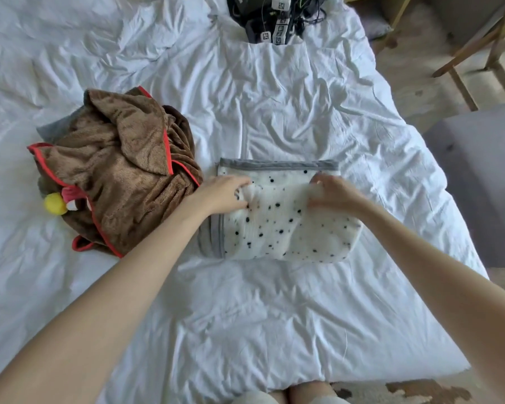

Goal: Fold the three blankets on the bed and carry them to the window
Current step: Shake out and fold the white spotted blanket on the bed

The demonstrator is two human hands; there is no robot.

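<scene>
A white blanket with black dots and a grey border point(277, 228) lies partly folded in the middle of the bed point(245, 316). My left hand point(222, 193) pinches a raised fold of it at the left. On the right, my right hand point(330, 192) grips the same fold. A crumpled brown fleece blanket with red trim and a yellow pompom point(117, 170) sits in a heap to the left. A grey cloth point(53, 129) peeks out from under the heap; most of it is hidden.
Black devices with cables and tags point(274, 18) lie at the far end of the bed. A grey upholstered seat point(478, 176) stands at the right bedside, wooden chair legs point(473, 53) beyond it. The bed's near edge is at my knees.
</scene>
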